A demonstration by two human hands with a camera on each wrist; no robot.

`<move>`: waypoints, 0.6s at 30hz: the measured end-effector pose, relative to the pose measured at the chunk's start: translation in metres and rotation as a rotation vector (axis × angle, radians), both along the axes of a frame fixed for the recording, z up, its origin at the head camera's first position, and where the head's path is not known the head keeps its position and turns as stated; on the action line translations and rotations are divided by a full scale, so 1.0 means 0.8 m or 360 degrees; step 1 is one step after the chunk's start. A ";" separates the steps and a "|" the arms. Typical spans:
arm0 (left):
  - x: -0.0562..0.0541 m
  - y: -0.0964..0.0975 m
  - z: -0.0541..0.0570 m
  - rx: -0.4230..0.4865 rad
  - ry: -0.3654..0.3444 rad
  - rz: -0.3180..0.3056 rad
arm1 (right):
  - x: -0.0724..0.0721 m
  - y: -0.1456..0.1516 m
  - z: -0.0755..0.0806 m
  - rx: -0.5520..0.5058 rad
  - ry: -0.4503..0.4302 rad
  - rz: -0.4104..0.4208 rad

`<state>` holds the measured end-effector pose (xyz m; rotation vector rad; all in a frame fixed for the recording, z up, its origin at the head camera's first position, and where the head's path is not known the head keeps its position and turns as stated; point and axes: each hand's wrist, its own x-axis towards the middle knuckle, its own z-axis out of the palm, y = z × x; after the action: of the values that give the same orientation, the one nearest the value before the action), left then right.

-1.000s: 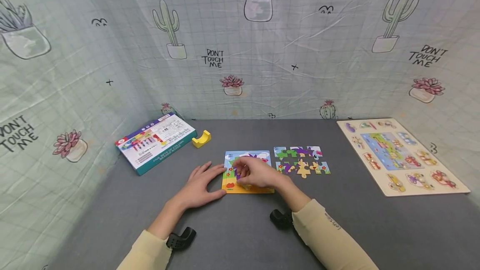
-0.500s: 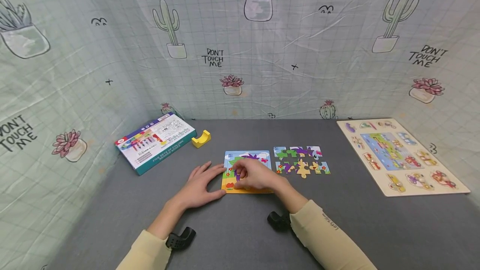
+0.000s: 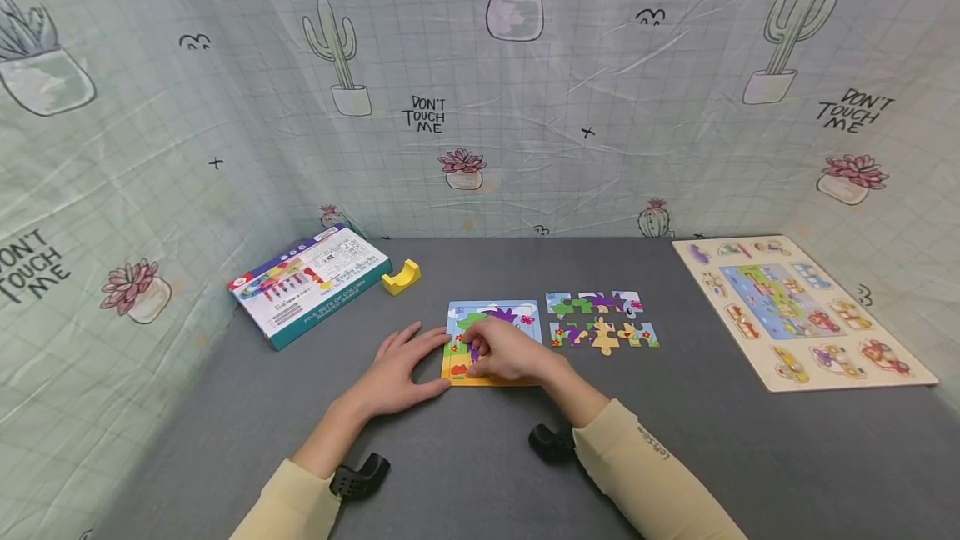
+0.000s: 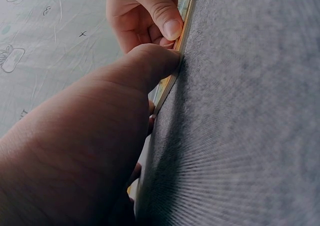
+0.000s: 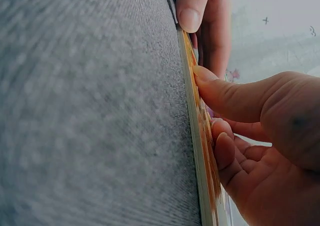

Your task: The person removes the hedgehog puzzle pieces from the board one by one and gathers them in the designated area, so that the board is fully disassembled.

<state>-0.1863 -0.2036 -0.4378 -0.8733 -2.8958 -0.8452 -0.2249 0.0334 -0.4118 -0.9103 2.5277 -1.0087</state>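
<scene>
A small picture puzzle board [image 3: 480, 304], with a blue top border and an orange bottom, lies on the dark table. Along its left edge rests my left hand [image 3: 401, 373], fingers spread and extended, thumb at the lower left corner. My right hand [image 3: 506, 348] is over the board, thumb and bent fingers pinching a puzzle piece whose outline they mostly hide. In the right wrist view the thumb [image 5: 230, 96] touches the orange surface, and an orange layer sits slightly raised beside the curled fingers. Several loose puzzle pieces [image 3: 604, 337] lie in two rows just right of the board.
A flat box [image 3: 322, 273] with bead pictures lies at the back left, a yellow curved block [image 3: 402, 277] beside it. On the right is a large wooden puzzle board [image 3: 750, 348]. A curtain [image 3: 480, 107] printed with cacti closes off the back and sides.
My right thumb has moved left and down over the board's orange part, and the hand has settled lower. My left hand and the loose pieces have stayed in place.
</scene>
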 end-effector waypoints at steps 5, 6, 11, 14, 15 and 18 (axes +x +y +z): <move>0.000 0.000 0.000 -0.0003 0.0001 0.0010 | 0.001 0.000 -0.001 -0.0031 -0.0008 -0.0008; 0.000 0.000 0.000 -0.0002 0.0001 0.0010 | 0.001 0.000 -0.001 -0.0039 -0.0005 -0.0009; -0.001 0.000 0.000 0.0002 -0.0009 0.0005 | 0.003 0.002 0.001 -0.0081 0.0003 -0.0023; -0.001 -0.001 -0.001 -0.0006 -0.0010 0.0002 | 0.003 0.003 0.002 -0.0095 -0.0005 -0.0042; -0.002 -0.001 -0.001 -0.0009 -0.0011 0.0002 | 0.003 0.003 0.002 -0.0103 -0.0010 -0.0047; -0.002 -0.001 -0.001 -0.0011 -0.0016 0.0002 | 0.004 0.003 0.002 -0.0143 -0.0014 -0.0061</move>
<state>-0.1877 -0.2043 -0.4384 -0.8705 -2.9090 -0.8427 -0.2220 0.0360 -0.4100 -0.8828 2.5197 -1.1433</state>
